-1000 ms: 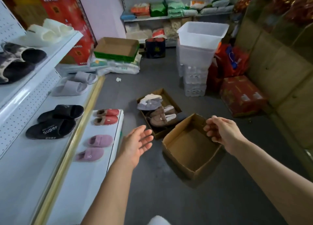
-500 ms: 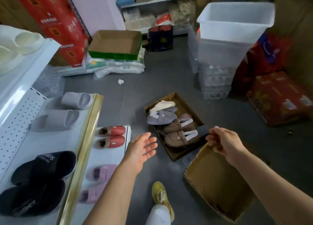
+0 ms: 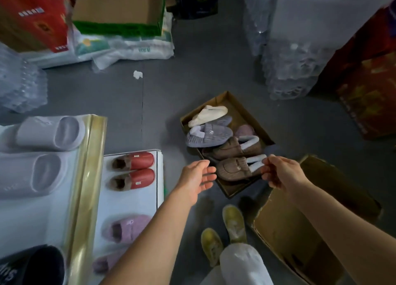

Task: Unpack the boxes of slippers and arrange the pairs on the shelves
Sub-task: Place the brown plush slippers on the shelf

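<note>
A shallow brown cardboard box (image 3: 230,100) lay on the grey floor (image 3: 171,87), its long axis running from its far corner toward the person's yellow shoes (image 3: 233,222). In it, the two brown fuzzy slippers with white cuffs (image 3: 233,169) lay crosswise near the near end, toes toward the left edge, cuffs toward the right. Beyond them lay a grey slipper (image 3: 209,134), toe pointing right, and a cream slipper (image 3: 207,114) at the far corner.

The left hand (image 3: 196,180) hovered relaxed with fingers extended, just beside the nearest brown slipper's toe; whether it touched was unclear. The right hand (image 3: 278,172) had its fingers curled at that slipper's white cuff, seemingly pinching it.

An empty brown cardboard box (image 3: 321,173) lay tilted under the right forearm. On the low white shelf (image 3: 128,201), a red pair (image 3: 135,171) sat with toes pointing right.
</note>
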Demonstrator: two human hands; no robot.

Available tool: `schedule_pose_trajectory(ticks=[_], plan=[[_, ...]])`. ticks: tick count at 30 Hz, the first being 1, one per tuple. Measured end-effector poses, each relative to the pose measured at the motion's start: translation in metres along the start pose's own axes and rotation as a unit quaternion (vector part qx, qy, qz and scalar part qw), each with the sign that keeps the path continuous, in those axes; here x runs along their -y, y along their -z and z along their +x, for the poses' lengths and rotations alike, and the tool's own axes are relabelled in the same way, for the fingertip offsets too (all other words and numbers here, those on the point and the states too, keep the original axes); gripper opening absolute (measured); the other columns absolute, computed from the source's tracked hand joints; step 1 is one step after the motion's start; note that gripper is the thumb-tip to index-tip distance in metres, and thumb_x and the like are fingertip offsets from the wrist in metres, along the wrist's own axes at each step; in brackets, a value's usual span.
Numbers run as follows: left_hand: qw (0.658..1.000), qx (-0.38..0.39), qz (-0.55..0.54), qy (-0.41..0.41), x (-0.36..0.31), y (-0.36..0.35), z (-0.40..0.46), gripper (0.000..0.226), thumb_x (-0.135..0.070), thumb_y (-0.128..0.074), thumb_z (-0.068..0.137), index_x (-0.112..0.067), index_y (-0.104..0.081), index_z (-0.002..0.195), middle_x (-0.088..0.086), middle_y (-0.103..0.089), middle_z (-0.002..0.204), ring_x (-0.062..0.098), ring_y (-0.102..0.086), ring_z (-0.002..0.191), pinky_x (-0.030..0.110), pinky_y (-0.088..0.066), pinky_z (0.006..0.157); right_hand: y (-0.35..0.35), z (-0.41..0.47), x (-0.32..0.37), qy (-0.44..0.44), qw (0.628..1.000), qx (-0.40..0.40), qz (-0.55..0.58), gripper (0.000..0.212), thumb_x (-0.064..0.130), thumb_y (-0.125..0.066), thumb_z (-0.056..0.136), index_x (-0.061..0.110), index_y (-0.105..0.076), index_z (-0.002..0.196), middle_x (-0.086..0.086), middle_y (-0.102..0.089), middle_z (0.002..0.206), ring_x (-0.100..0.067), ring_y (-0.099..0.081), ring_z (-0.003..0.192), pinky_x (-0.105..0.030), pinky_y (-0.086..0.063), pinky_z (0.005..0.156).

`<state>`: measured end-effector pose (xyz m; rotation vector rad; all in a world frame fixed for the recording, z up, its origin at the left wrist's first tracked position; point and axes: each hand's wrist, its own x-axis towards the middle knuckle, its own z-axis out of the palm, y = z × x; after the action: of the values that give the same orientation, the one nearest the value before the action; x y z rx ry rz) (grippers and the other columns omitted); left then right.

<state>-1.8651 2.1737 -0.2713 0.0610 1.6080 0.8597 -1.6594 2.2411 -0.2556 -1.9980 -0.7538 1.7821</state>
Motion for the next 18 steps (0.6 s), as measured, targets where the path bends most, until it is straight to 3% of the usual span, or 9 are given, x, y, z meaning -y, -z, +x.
schedule_pose_trajectory(ticks=[12, 18], plan=[[0.999, -0.011, -0.008, 0.049, 0.018, -0.003, 0.097, 0.010, -0.022, -0.057, 0.099, -0.017, -0.064, 0.104, 0.004, -0.072, 0.088, 0.019, -0.066, 0.076, 0.032, -0.053, 0.070, -0.013, 0.105, -0.032, -0.074, 0.997, -0.002, -0.023, 0.030, 0.025, -0.044, 0.102, 0.005, -0.065, 0.093, -0.012, -0.063, 0.074, -0.020, -0.051, 0.059, -0.029, -0.037, 0.052], [0.997, -0.026, -0.003, 0.076, 0.048, -0.028, 0.180, 0.008, -0.021, -0.056, 0.099, -0.017, -0.062, 0.102, 0.005, -0.072, 0.088, 0.019, -0.066, 0.077, 0.032, -0.052, 0.070, 0.001, 0.200, -0.065, -0.090, 0.991, -0.042, -0.086, 0.022, 0.021, -0.048, 0.100, 0.014, -0.061, 0.083, -0.009, -0.060, 0.070, -0.021, -0.054, 0.058, -0.028, -0.039, 0.052]])
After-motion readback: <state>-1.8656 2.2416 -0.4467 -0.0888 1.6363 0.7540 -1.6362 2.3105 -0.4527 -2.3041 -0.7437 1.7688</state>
